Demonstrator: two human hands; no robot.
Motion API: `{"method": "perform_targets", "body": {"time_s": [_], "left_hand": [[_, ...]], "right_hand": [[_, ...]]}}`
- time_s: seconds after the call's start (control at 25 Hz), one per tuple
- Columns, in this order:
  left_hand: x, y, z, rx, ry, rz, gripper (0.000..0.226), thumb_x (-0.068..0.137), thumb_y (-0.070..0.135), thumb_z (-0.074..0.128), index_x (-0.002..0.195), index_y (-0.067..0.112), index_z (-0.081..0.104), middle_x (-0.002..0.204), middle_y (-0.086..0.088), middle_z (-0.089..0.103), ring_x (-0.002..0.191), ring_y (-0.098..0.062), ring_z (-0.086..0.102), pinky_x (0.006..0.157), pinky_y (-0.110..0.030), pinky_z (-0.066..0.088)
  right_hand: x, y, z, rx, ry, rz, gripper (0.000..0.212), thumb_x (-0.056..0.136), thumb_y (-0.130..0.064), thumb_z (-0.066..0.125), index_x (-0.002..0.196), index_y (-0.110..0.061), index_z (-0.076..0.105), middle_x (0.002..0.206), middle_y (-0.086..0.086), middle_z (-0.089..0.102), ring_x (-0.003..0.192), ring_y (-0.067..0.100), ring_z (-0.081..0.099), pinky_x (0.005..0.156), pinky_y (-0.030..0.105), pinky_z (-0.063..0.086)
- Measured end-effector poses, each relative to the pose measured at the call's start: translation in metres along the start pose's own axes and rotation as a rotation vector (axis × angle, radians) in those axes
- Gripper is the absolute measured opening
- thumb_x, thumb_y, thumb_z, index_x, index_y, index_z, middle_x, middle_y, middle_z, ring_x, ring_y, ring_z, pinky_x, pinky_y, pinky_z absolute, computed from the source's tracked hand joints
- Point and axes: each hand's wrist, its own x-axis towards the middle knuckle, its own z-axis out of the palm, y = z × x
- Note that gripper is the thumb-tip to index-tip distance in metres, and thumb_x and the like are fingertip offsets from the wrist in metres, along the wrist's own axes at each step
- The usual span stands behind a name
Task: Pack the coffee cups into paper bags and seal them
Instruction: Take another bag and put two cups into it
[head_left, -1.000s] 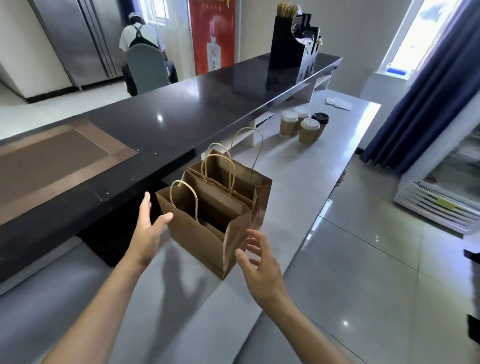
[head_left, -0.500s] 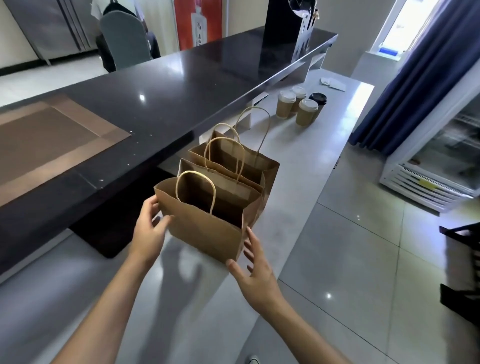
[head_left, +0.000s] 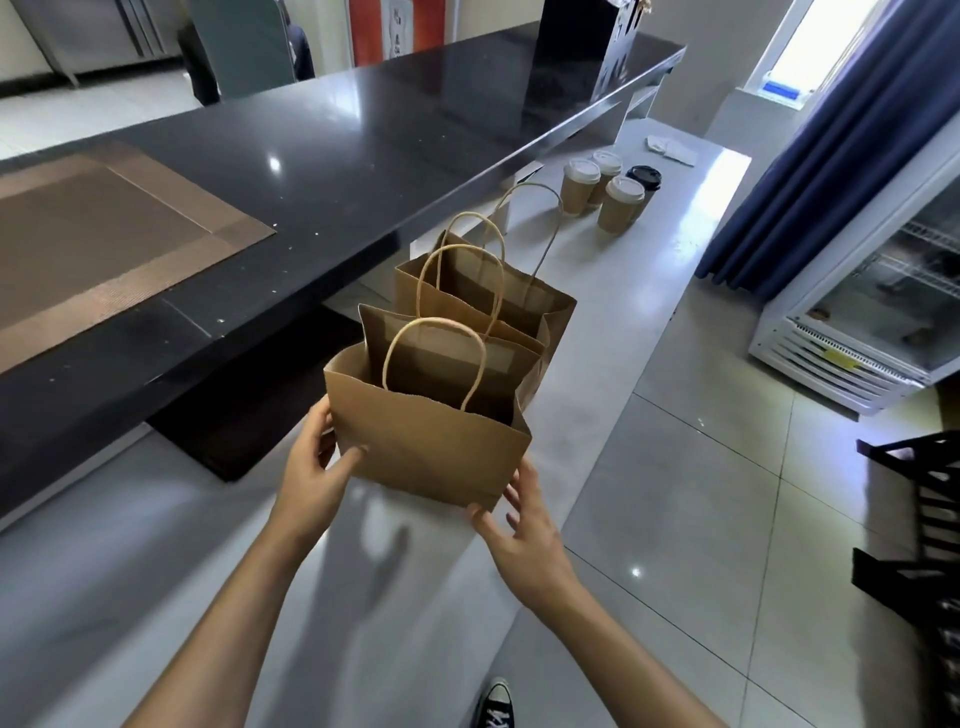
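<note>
While both hands bracket the near paper bag (head_left: 426, 441), left hand (head_left: 311, 478) gripping its side, right hand (head_left: 519, 525) open at the bottom corner, it sits upright and empty on the surface (head_left: 623, 291). Coffee cups (head_left: 605, 189) stand well apart, far end. Risk: uneven squeeze crumples or tips it into the second bag (head_left: 483, 291).

A single wide-angle view looks from the person's head, forward and steeply down along the grey tabletop (head_left: 156, 545). It sits close above both forearms, with the near paper bag (head_left: 431, 447) at centre, and its edges bow the floor and far window.
</note>
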Motion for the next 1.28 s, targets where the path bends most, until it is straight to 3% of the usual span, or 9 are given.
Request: {"method": "perform_targets", "body": {"time_s": [0.12, 0.2, 0.28, 0.44, 0.64, 0.8, 0.92, 1.12, 1.28], "left_hand": [[-0.007, 0.007, 0.002, 0.002, 0.011, 0.004, 0.067, 0.084, 0.021, 0.057, 0.149, 0.025, 0.045, 0.136, 0.004, 0.059, 0.122, -0.005, 0.056, 0.098, -0.023, 0.051], [-0.015, 0.018, 0.003, -0.005, 0.023, 0.021, 0.065, 0.084, 0.021, 0.057, 0.147, 0.025, 0.047, 0.133, 0.005, 0.06, 0.116, 0.0, 0.057, 0.087, -0.01, 0.048], [-0.024, 0.032, 0.003, -0.021, 0.043, 0.052, 0.061, 0.084, 0.023, 0.058, 0.144, 0.027, 0.05, 0.129, 0.01, 0.06, 0.114, 0.0, 0.057, 0.085, -0.01, 0.047], [-0.042, 0.064, 0.006, -0.048, 0.066, 0.109, 0.062, 0.083, 0.027, 0.058, 0.143, 0.033, 0.049, 0.127, 0.021, 0.058, 0.112, 0.007, 0.055, 0.083, -0.009, 0.046], [-0.056, 0.087, 0.027, -0.018, 0.055, 0.157, 0.064, 0.084, 0.029, 0.058, 0.145, 0.041, 0.043, 0.127, 0.032, 0.051, 0.113, 0.014, 0.051, 0.085, -0.015, 0.044], [-0.069, 0.093, 0.061, 0.036, 0.009, 0.134, 0.061, 0.082, 0.035, 0.059, 0.14, 0.044, 0.043, 0.134, 0.019, 0.051, 0.116, 0.008, 0.052, 0.086, -0.017, 0.046], [-0.075, 0.098, 0.096, 0.063, -0.028, 0.136, 0.061, 0.082, 0.037, 0.059, 0.14, 0.043, 0.043, 0.14, 0.014, 0.049, 0.118, 0.004, 0.052, 0.089, -0.019, 0.049], [-0.083, 0.111, 0.167, 0.07, -0.099, 0.158, 0.064, 0.083, 0.035, 0.062, 0.143, 0.045, 0.041, 0.139, 0.018, 0.049, 0.12, 0.002, 0.051, 0.091, -0.021, 0.049], [-0.09, 0.124, 0.233, 0.062, -0.158, 0.181, 0.069, 0.082, 0.031, 0.063, 0.145, 0.046, 0.04, 0.136, 0.017, 0.051, 0.118, 0.005, 0.052, 0.087, -0.018, 0.05]], "right_hand": [[-0.004, -0.003, -0.003, -0.023, 0.047, -0.011, 0.081, 0.096, -0.043, 0.068, 0.15, -0.063, 0.012, 0.134, -0.045, 0.039, 0.131, -0.006, 0.043, 0.112, 0.03, 0.04], [-0.01, -0.012, -0.007, -0.039, 0.085, -0.026, 0.073, 0.096, -0.047, 0.066, 0.138, -0.077, 0.014, 0.125, -0.056, 0.038, 0.122, -0.017, 0.043, 0.105, 0.018, 0.039], [-0.016, -0.024, -0.013, -0.022, 0.106, -0.023, 0.067, 0.096, -0.05, 0.064, 0.122, -0.086, 0.014, 0.116, -0.066, 0.031, 0.116, -0.019, 0.042, 0.099, 0.012, 0.036], [-0.026, -0.035, -0.027, 0.077, 0.161, -0.064, 0.059, 0.091, -0.058, 0.061, 0.127, -0.073, 0.018, 0.133, -0.047, 0.028, 0.13, 0.001, 0.04, 0.107, 0.027, 0.039], [-0.036, -0.049, -0.055, 0.179, 0.238, -0.11, 0.061, 0.084, -0.057, 0.06, 0.135, -0.059, 0.027, 0.127, -0.047, 0.035, 0.114, -0.001, 0.051, 0.098, 0.02, 0.048], [-0.041, -0.041, -0.087, 0.251, 0.299, -0.138, 0.075, 0.086, -0.053, 0.06, 0.153, -0.043, 0.027, 0.136, -0.033, 0.043, 0.117, -0.001, 0.052, 0.094, 0.015, 0.048], [-0.045, -0.027, -0.119, 0.294, 0.331, -0.174, 0.07, 0.09, -0.047, 0.061, 0.152, -0.045, 0.03, 0.133, -0.033, 0.049, 0.118, -0.003, 0.057, 0.083, 0.007, 0.051], [-0.052, 0.009, -0.195, 0.298, 0.372, -0.188, 0.066, 0.09, -0.055, 0.061, 0.15, -0.055, 0.032, 0.144, -0.022, 0.053, 0.133, 0.011, 0.054, 0.106, 0.039, 0.053], [-0.059, 0.035, -0.26, 0.288, 0.403, -0.184, 0.071, 0.087, -0.058, 0.061, 0.151, -0.055, 0.03, 0.145, -0.024, 0.05, 0.133, 0.007, 0.052, 0.103, 0.034, 0.054]]}}
